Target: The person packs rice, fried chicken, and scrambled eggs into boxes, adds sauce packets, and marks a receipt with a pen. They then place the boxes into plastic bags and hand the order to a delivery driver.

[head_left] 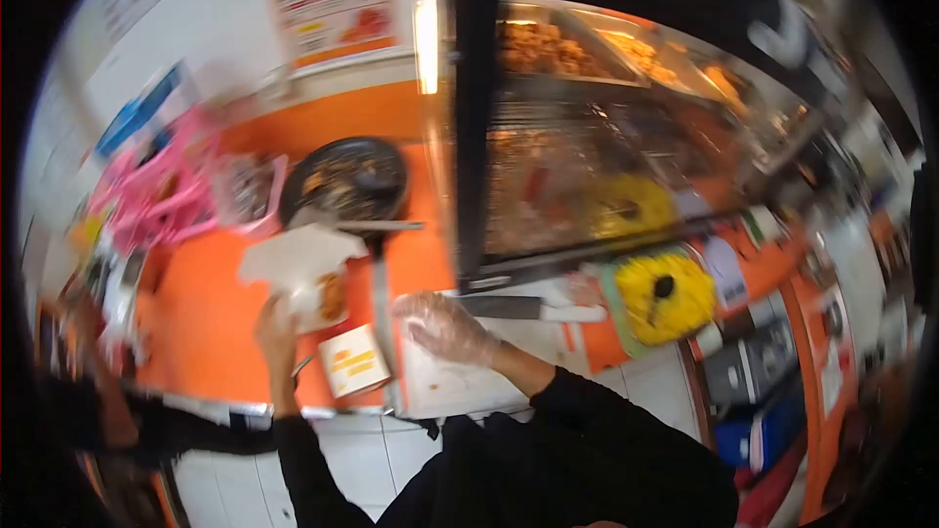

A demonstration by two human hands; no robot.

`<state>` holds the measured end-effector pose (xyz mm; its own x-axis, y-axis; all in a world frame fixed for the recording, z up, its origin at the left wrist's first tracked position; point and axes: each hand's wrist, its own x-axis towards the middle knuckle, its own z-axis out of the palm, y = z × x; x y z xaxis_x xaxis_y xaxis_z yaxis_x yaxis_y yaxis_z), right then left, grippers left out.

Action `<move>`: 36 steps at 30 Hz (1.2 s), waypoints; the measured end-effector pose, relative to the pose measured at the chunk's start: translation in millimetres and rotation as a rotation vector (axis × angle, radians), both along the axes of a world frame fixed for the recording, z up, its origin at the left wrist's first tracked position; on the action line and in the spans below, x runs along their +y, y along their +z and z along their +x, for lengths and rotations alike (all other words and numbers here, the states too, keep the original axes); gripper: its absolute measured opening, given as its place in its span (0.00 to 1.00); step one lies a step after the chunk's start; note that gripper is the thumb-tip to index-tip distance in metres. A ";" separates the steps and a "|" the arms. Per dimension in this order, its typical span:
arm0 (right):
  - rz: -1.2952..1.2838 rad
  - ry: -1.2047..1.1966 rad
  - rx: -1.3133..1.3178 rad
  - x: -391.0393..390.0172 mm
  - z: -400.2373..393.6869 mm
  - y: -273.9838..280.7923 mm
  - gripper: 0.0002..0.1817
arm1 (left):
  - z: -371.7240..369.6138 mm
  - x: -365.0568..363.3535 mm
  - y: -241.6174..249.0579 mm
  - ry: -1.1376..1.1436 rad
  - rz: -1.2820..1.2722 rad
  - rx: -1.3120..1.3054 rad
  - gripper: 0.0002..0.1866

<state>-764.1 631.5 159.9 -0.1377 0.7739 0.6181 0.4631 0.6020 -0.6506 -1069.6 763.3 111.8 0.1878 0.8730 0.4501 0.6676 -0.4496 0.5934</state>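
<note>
An open white takeaway box (303, 252) with some brown food (331, 295) in it stands on the orange counter. My left hand (277, 332), bare, is at the near left side of this box, its fingertips against the box wall; motion blurs the grip. In a clear plastic glove, my right hand (445, 330) hovers over the white board (450, 381), fingers pointing left and slightly curled; blur hides whether anything is between them. A closed white box with yellow print (354, 362) lies between my hands. Beyond the right hand a wide-bladed knife (504, 307) rests on the board.
A dark pan (344, 182) with a utensil stands behind the open box. Pink baskets (166, 191) are at the back left. A glass display case (606, 137) holds fried food. A yellow item (665, 298) lies at right. Another person's arm (112, 401) shows at left.
</note>
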 end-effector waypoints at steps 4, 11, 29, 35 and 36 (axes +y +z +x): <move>-0.019 -0.465 0.195 -101.0 112.6 4.3 0.12 | 17.9 -57.9 -4.0 0.183 0.021 -0.449 0.19; -0.678 -1.275 -0.281 -214.4 267.5 -0.6 0.27 | 211.3 -172.2 -8.1 0.040 0.086 -0.654 0.13; -1.034 -1.141 -0.108 -222.9 381.8 8.0 0.21 | 443.0 -313.2 -12.1 -0.658 -0.073 0.195 0.22; -0.864 -1.211 -0.525 -202.3 354.4 -58.9 0.21 | 436.9 -304.9 -41.8 -0.586 -0.026 0.138 0.22; -0.871 -1.243 -0.543 -201.3 348.4 -60.7 0.23 | 438.9 -304.9 -37.7 -0.581 -0.022 0.131 0.22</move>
